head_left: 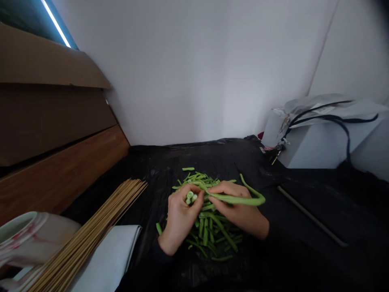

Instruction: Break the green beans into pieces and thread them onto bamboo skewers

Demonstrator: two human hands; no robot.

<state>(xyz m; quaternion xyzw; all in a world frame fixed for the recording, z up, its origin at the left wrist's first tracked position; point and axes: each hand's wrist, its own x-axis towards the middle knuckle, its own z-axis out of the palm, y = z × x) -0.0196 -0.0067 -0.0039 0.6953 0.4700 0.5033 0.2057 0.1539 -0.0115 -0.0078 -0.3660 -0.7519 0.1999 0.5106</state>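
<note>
Your left hand (179, 221) is closed around a small bunch of cut pieces (191, 197), their pale cut ends peeping out between thumb and forefinger. Your right hand (240, 213) pinches a long bean (243, 199) right beside that bunch. The bean runs off to the right, loops, and curls back toward the far edge. Both hands hover over the pile (209, 231) of short green lengths, in the middle of the black sheet (304, 251), nearer its front edge than the wall.

I'd judge the bean light and a little slick, limp along its length yet crisp enough to snap if bent sharply. Hold it close to the working end so the free loop doesn't whip about. The short bits would likely slip out of a loose fist.

Bamboo skewers (91, 235) lie toward the front left corner, and a white bag (319, 134) sits at the far right.
</note>
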